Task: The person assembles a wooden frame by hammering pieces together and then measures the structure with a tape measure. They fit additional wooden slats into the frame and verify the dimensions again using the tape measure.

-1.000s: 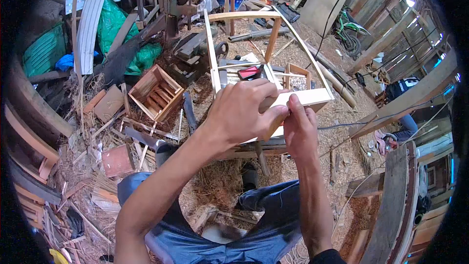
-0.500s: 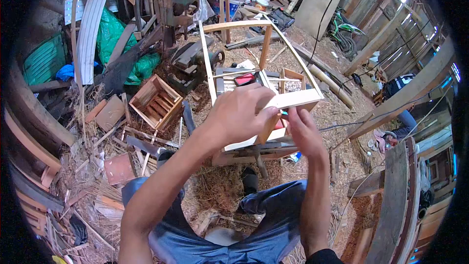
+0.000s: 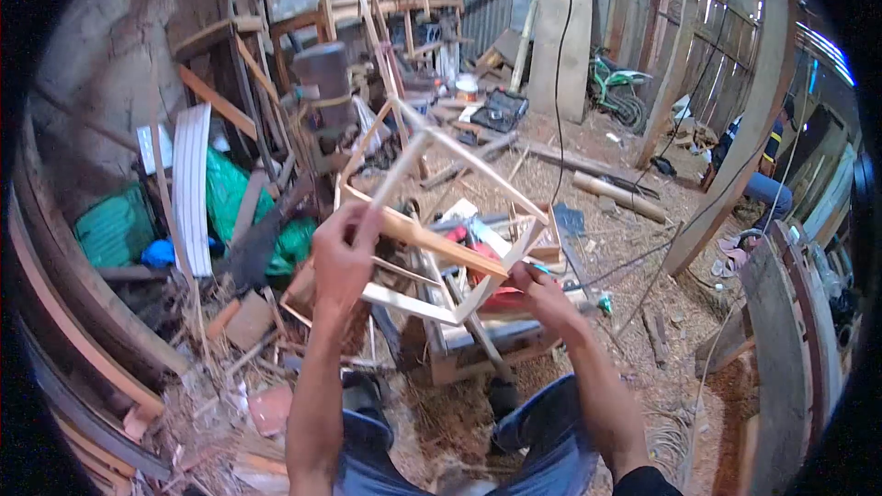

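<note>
While aloft, frame edges (image 3: 443,245) in hands (image 3: 546,300)

The left hand (image 3: 342,253) grips an angular open frame of pale wooden strips (image 3: 485,173), its fingers at one end of an orange-brown wooden rail (image 3: 436,243); the right hand (image 3: 547,296) has its fingers at the rail's other end. The frame is tilted between them. Below the fingers stands a low wooden bench (image 3: 455,369). Left of the left fingers lies crumpled green plastic sheeting (image 3: 230,193); well beyond the right fingers stands a green-and-black motorbike (image 3: 620,96).
</note>
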`<state>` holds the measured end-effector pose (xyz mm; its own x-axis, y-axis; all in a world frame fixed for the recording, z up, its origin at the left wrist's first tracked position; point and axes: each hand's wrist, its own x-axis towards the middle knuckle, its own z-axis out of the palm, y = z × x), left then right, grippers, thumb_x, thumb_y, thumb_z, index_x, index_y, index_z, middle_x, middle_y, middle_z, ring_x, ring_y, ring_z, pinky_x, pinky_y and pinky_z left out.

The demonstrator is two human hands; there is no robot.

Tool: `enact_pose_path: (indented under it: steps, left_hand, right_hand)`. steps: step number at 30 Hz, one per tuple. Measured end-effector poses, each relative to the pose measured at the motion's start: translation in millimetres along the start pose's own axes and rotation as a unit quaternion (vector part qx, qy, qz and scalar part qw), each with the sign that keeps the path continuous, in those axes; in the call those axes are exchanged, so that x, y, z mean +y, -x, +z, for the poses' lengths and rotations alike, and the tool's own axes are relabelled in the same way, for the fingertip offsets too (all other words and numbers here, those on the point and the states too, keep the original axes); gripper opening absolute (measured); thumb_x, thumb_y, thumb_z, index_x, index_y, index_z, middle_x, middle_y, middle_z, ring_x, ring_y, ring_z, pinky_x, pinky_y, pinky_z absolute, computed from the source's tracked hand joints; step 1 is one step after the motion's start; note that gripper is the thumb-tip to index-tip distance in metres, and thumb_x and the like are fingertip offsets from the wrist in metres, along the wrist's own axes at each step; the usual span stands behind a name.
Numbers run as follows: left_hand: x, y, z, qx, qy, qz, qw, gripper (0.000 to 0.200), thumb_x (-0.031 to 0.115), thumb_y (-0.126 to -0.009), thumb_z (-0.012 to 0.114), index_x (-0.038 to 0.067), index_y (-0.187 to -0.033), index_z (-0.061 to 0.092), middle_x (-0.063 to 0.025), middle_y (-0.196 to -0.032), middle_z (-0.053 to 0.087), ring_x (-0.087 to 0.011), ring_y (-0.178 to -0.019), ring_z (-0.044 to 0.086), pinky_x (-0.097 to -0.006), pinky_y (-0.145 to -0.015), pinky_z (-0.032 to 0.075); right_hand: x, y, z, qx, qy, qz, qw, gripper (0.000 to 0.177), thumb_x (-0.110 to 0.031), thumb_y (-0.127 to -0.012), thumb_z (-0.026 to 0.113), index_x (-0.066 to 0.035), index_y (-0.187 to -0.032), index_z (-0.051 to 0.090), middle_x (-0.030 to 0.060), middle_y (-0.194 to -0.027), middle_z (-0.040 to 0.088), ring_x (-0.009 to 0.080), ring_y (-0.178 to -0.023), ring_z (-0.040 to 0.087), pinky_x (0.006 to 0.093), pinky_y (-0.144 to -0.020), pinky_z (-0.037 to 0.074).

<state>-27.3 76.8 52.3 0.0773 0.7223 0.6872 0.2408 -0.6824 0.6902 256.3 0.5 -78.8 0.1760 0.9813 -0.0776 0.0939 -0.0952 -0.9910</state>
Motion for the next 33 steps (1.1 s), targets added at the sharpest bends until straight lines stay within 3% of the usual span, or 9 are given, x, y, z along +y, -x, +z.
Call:
enact_pose_path:
  steps: [2, 4, 7, 14, 16, 20, 24, 30, 33]
  left_hand:
    - [-6, 5, -23, 0.026, 0.093, -0.092, 0.991, 0.027, 0.024, -0.096, 0.053, -0.001, -0.096, 0.063, 0.003, -0.066, 0.051, -0.0031, -0.058, 0.044, -0.0217, -0.05, 0.035]
    - [-19, 12, -33, 0.05, 0.231, -0.089, 0.968, 0.028, 0.028, -0.097, 0.051, 0.002, -0.093, 0.06, 0.0043, -0.061, 0.044, -0.0021, -0.055, 0.038, -0.0219, -0.046, 0.031]
    - [-11, 15, -29, 0.102, 0.232, -0.022, 0.967, 0.03, 0.032, -0.098, 0.05, 0.004, -0.089, 0.056, 0.0043, -0.063, 0.042, -0.0034, -0.054, 0.038, -0.0216, -0.044, 0.03]
    - [-51, 24, -29, 0.081, 0.348, -0.063, 0.932, 0.028, 0.033, -0.097, 0.053, 0.008, -0.085, 0.05, 0.0022, -0.067, 0.046, -0.0043, -0.053, 0.041, -0.0205, -0.044, 0.032]
    - [-42, 24, -31, 0.083, 0.346, -0.062, 0.933, 0.028, 0.033, -0.097, 0.051, 0.008, -0.085, 0.05, 0.0018, -0.067, 0.047, -0.0042, -0.052, 0.043, -0.0199, -0.043, 0.035]
    - [-40, 26, -35, 0.056, 0.382, -0.085, 0.919, 0.026, 0.03, -0.097, 0.05, 0.006, -0.089, 0.055, 0.0021, -0.07, 0.053, -0.0042, -0.058, 0.054, -0.0161, -0.048, 0.046]
    - [-24, 19, -39, 0.031, 0.374, -0.101, 0.921, 0.023, 0.025, -0.097, 0.051, 0.004, -0.098, 0.059, 0.0001, -0.074, 0.057, -0.0039, -0.055, 0.051, -0.0169, -0.048, 0.043]
    - [11, -1, -38, 0.022, 0.434, -0.112, 0.894, 0.026, 0.021, -0.097, 0.051, 0.0, -0.111, 0.056, -0.0021, -0.078, 0.057, -0.0059, -0.056, 0.047, -0.0196, -0.046, 0.034]
    - [6, -4, -39, 0.06, 0.458, -0.146, 0.875, 0.023, 0.016, -0.096, 0.049, 0.0, -0.11, 0.056, -0.0027, -0.079, 0.056, -0.008, -0.055, 0.045, -0.0212, -0.046, 0.034]
  right_hand:
    - [-45, 15, 22, -0.023, -0.132, -0.15, 0.98, 0.055, -0.043, -0.096, 0.051, 0.002, -0.128, 0.05, 0.0076, -0.114, 0.06, 0.0152, -0.112, 0.052, 0.0282, -0.096, 0.041]
    - [-41, 5, 26, -0.024, -0.144, -0.185, 0.972, 0.048, -0.038, -0.097, 0.052, 0.002, -0.125, 0.052, 0.0069, -0.112, 0.061, 0.013, -0.108, 0.054, 0.028, -0.094, 0.042]
    - [-52, 8, 42, 0.007, -0.205, -0.222, 0.953, 0.044, -0.036, -0.098, 0.051, 0.001, -0.123, 0.054, 0.006, -0.11, 0.062, 0.0119, -0.104, 0.055, 0.0285, -0.093, 0.042]
    - [-63, 18, 50, 0.059, -0.125, -0.268, 0.953, 0.043, -0.038, -0.097, 0.05, -0.003, -0.123, 0.056, 0.0059, -0.11, 0.062, 0.0144, -0.107, 0.054, 0.0306, -0.098, 0.038]
    - [-64, 21, 47, 0.034, -0.098, -0.268, 0.958, 0.046, -0.039, -0.099, 0.046, -0.002, -0.126, 0.052, 0.0066, -0.113, 0.06, 0.0141, -0.108, 0.052, 0.0305, -0.097, 0.038]
    - [-49, 12, 58, -0.097, -0.299, -0.257, 0.914, 0.048, -0.036, -0.102, 0.036, -0.003, -0.138, 0.037, 0.0072, -0.124, 0.049, 0.0143, -0.113, 0.048, 0.03, -0.096, 0.038]
    - [-71, 21, 64, 0.105, -0.131, -0.301, 0.939, 0.06, -0.046, -0.098, 0.042, -0.004, -0.139, 0.031, 0.0075, -0.11, 0.054, 0.0159, -0.1, 0.053, 0.0306, -0.084, 0.045]
    - [-114, 12, 47, 0.066, -0.152, -0.347, 0.923, 0.047, -0.021, -0.1, 0.043, 0.0, -0.141, 0.032, 0.0084, -0.107, 0.058, 0.0148, -0.099, 0.057, 0.0295, -0.083, 0.048]
    - [-134, 15, 60, 0.083, -0.154, -0.355, 0.918, 0.045, -0.012, -0.099, 0.045, 0.0, -0.141, 0.034, 0.0087, -0.108, 0.058, 0.0134, -0.091, 0.059, 0.027, -0.071, 0.053]
